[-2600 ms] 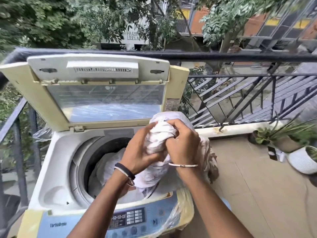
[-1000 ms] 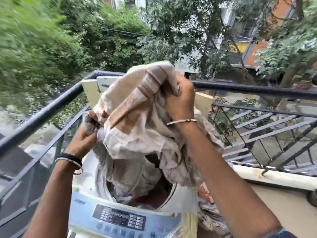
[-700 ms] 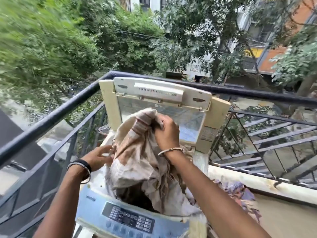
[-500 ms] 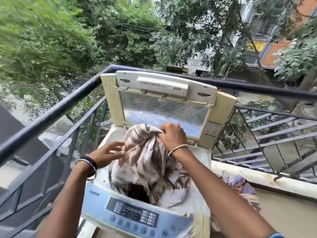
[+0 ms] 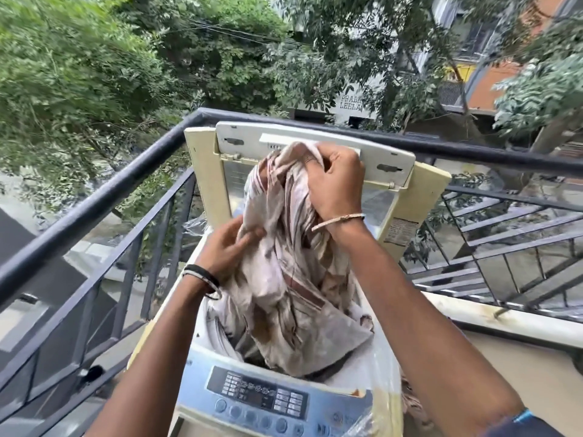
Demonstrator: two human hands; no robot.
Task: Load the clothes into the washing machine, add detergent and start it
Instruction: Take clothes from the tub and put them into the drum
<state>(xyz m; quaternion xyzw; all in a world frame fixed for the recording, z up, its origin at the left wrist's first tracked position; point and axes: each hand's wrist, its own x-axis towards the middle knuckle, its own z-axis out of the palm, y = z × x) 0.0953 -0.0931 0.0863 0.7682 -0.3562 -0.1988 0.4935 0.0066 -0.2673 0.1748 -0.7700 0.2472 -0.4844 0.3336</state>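
A top-loading washing machine (image 5: 202, 348) stands on a balcony with its cream lid (image 5: 202, 171) raised upright. A large beige cloth with brown stripes (image 5: 284, 288) hangs bunched over the drum opening, its lower end down in the drum. My right hand (image 5: 336, 181) grips the top of the cloth, raised in front of the lid. My left hand (image 5: 228, 247) clutches the cloth's left side lower down. The blue control panel (image 5: 262, 395) faces me at the front. No detergent is in view.
A dark metal railing (image 5: 126, 181) runs along the balcony's left side and behind the machine. More cloth (image 5: 410, 402) lies on the floor right of the machine. Clear plastic wrap (image 5: 385, 373) covers the machine's right front corner. Trees and buildings lie beyond.
My right hand has lifted the striped cloth's top back up in front of the lid after lowering it toward the drum. My left hand has closed on the cloth's side.
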